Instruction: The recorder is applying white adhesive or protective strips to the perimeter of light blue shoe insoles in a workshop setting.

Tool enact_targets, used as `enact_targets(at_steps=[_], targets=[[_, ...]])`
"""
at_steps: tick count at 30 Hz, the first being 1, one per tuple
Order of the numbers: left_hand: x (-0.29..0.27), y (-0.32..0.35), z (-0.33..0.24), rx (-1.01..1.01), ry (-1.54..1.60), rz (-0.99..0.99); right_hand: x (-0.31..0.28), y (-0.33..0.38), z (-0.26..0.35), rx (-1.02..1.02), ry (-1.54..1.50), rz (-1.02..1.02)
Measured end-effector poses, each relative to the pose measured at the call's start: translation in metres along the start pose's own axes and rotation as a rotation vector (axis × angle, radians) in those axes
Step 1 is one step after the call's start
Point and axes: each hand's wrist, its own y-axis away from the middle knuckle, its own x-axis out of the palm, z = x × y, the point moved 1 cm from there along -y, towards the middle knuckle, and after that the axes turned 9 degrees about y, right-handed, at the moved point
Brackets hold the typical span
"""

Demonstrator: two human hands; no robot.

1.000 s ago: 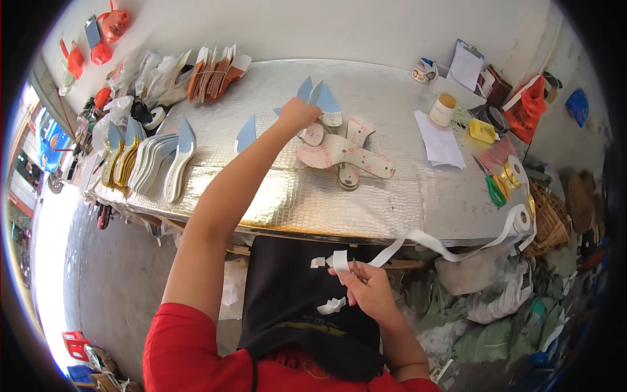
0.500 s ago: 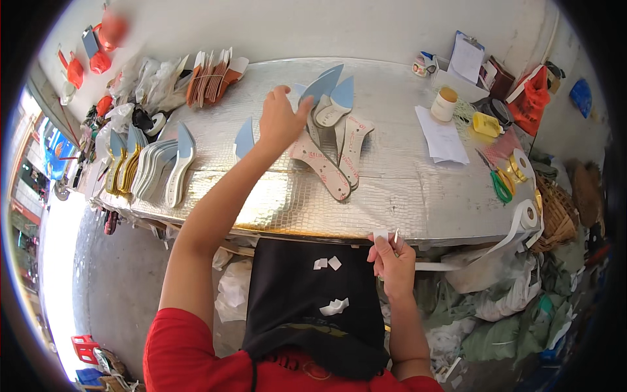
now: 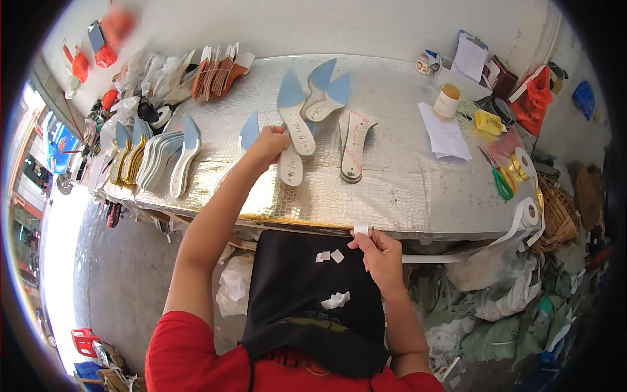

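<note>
Head view: person seated at silver table.
Left hand: fingers closed on a shoe insole; earlier it rested farther right on the pile.
Right hand: pinches white tape at the near edge, risen since.
Meaning: next insole picked, tape ready.

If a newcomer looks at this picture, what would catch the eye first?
Probably the silver table with blue-tipped insoles at its middle, where the left hand grips one. At the near edge, the right hand holds white tape running from a roll on the right.
</note>
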Motion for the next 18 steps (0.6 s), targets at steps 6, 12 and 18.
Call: enact_targets(at_steps=[6,12,18], targets=[[-0.023,0.006,0.017,0.13,-0.452,0.046,0.01,-0.014,0.008,-0.013,0.044,0.031],[0.005,0.017,0.011,0.118,-0.353,0.121,0.048,-0.092,0.033,0.095,-0.125,0.117],[0.007,0.023,0.005,0.238,-0.631,0.2,0.068,-0.151,0.039,0.067,-0.111,0.014]])
